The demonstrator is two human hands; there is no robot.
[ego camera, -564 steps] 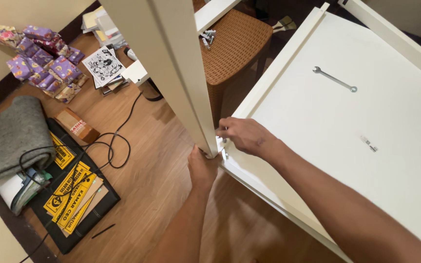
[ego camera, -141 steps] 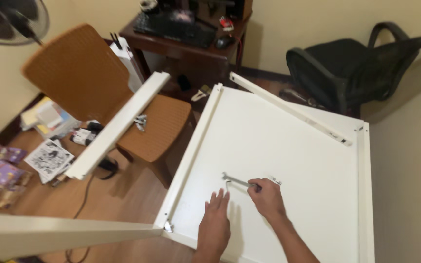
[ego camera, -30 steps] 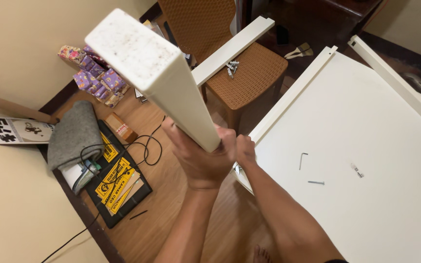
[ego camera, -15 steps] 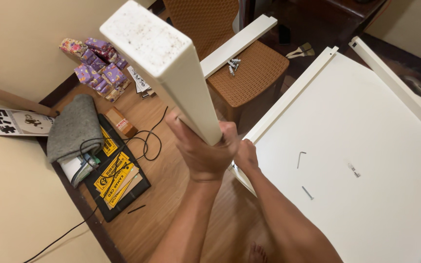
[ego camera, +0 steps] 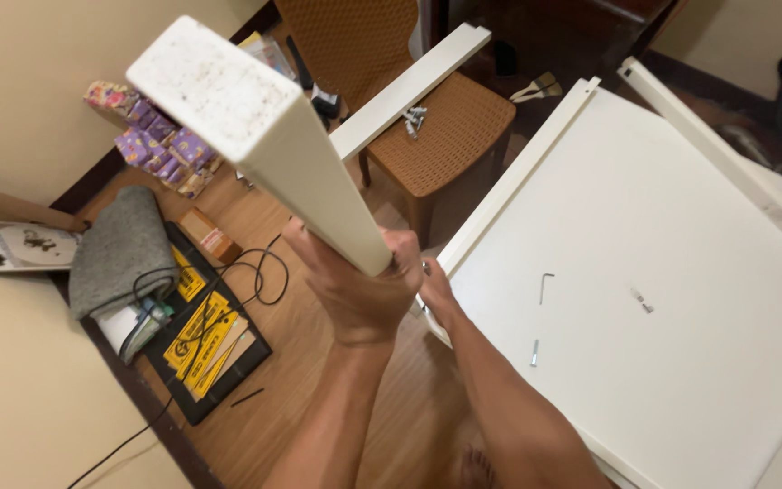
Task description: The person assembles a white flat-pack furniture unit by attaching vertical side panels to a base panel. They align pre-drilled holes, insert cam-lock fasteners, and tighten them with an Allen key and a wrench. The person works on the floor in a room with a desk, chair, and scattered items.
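White square leg (ego camera: 273, 145) clenched upright in left hand (ego camera: 359, 294) at panel (ego camera: 644, 272) corner; right hand (ego camera: 436, 294) at 3 o'clock, grip untellable; best kept plumb.

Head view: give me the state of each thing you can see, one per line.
White leg: upright, gripped low by left hand.
Right hand: at the panel's corner, partly hidden.
White panel: lying flat.
Hex key: loose on the panel.
Bolt: loose on the panel.
White rail: lying across the chair.
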